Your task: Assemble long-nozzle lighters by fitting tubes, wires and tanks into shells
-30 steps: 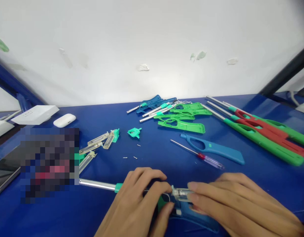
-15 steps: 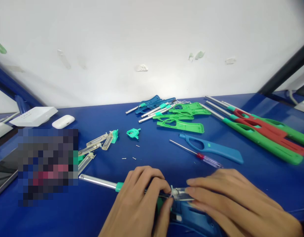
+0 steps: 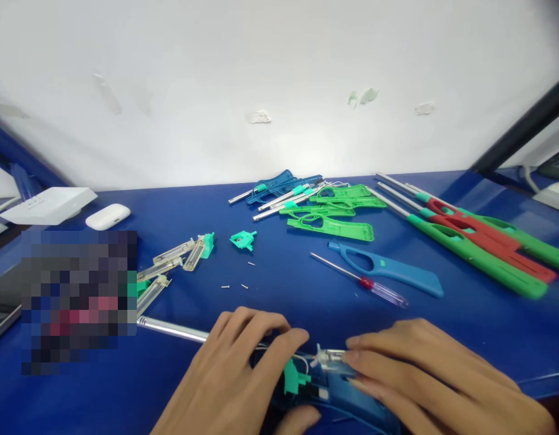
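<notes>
Leftmost, a white box (image 3: 48, 205) and a rounded white case (image 3: 107, 216) sit on the blue table (image 3: 102, 386), with a pixelated patch below them. Next comes a cluster of loose transparent cartridges (image 3: 153, 296), then a metal tube (image 3: 173, 329) that runs toward the left hand (image 3: 234, 368). Beyond that hand lie a loose green piece (image 3: 243, 240) and three small screws (image 3: 245, 286). The left hand's fingers bend over the blue shell (image 3: 352, 399), its thumb well apart from the index finger; whether they grip it, I cannot tell. Between the hands, the shell lies near the table's front edge, with a green trigger (image 3: 295, 376) in it and a clear tank (image 3: 333, 359) at its far side. Behind are a pile of handle halves (image 3: 331, 228), a screwdriver (image 3: 383, 291) and a separate blue half (image 3: 397, 272). The right hand (image 3: 437, 374) pinches the tank's right end, fingers close together. Farthest right, green and red lighters (image 3: 474, 254) lie side by side.
</notes>
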A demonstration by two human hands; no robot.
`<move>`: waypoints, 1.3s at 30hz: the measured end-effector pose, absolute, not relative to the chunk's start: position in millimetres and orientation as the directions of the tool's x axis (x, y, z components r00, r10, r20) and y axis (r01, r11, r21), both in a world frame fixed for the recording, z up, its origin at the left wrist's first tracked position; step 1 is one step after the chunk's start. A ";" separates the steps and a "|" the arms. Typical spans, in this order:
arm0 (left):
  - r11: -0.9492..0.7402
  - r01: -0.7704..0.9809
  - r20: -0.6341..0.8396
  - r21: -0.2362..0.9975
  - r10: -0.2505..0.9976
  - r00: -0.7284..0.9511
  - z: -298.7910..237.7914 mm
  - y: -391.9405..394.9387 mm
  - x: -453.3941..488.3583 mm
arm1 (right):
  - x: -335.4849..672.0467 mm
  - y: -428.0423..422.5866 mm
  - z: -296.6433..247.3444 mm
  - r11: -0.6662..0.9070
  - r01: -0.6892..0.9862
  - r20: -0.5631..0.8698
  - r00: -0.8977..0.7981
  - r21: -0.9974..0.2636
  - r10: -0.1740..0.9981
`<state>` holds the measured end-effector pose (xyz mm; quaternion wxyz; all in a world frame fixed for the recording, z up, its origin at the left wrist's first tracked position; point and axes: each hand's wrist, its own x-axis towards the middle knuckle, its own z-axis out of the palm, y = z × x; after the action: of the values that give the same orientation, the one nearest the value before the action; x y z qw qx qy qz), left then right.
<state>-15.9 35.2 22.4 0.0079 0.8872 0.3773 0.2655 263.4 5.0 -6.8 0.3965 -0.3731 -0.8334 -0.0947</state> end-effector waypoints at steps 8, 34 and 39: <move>-0.716 0.645 0.510 0.266 0.672 0.536 17.8 31.5 -11.1 | 271.5 4.3 -6.9 0.700 0.678 0.694 -0.392 -0.226 0.604; -0.726 0.614 0.406 0.309 0.685 0.605 16.6 36.9 -14.0 | 290.9 3.7 -7.9 0.785 0.593 0.656 -0.522 -0.180 0.545; -0.726 0.613 0.406 0.313 0.685 0.605 16.4 33.9 -16.8 | 290.9 6.5 -5.3 0.779 0.590 0.632 -0.525 -0.213 0.570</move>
<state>-16.8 33.9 16.4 0.0710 0.8930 0.3634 0.2560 290.9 6.5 -5.3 0.3567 -0.3323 -0.8730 -0.0140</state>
